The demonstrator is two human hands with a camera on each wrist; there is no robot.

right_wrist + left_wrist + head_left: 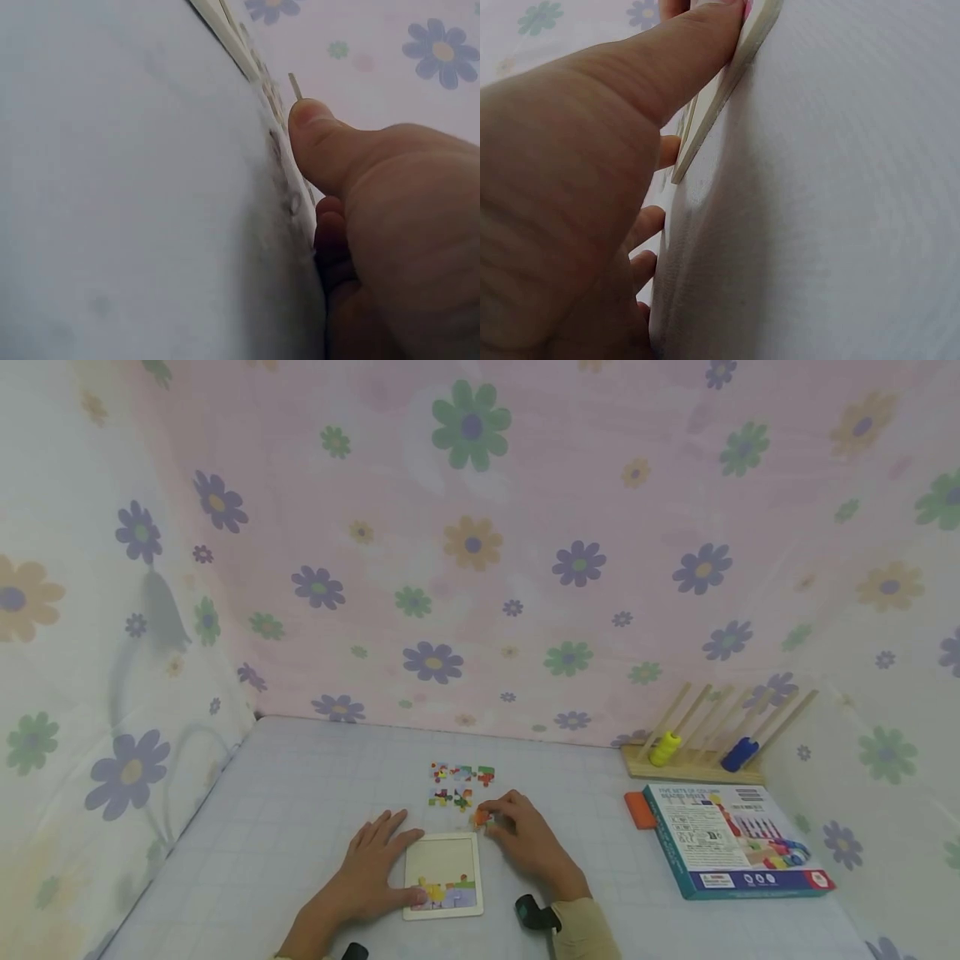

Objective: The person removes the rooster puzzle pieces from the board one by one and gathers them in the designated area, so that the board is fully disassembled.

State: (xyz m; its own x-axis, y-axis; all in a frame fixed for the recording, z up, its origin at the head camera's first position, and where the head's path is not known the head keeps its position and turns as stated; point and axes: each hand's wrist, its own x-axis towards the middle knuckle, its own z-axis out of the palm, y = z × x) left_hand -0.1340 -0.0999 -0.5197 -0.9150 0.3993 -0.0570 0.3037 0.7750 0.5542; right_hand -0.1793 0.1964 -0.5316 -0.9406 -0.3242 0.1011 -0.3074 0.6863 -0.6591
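Two hands at work: right hand (534, 845) pinching puzzle piece (482, 817), just off tray's (431, 858) top-right corner, one o'clock from tray's middle. Piece shows edge-on at right wrist; long axis unclear. Left hand (369, 874) at nine o'clock, fingers spread, thumb on tray, clutching nothing. Tray's bare part toward twelve, fitted pieces (459, 896) toward six. Loose pieces (462, 773) beyond, twelve o'clock, right hand nearer.

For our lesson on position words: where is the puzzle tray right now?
In the head view's lower middle, the tray lies on the table below the loose pieces, left hand on its left edge, right hand near its top right corner.
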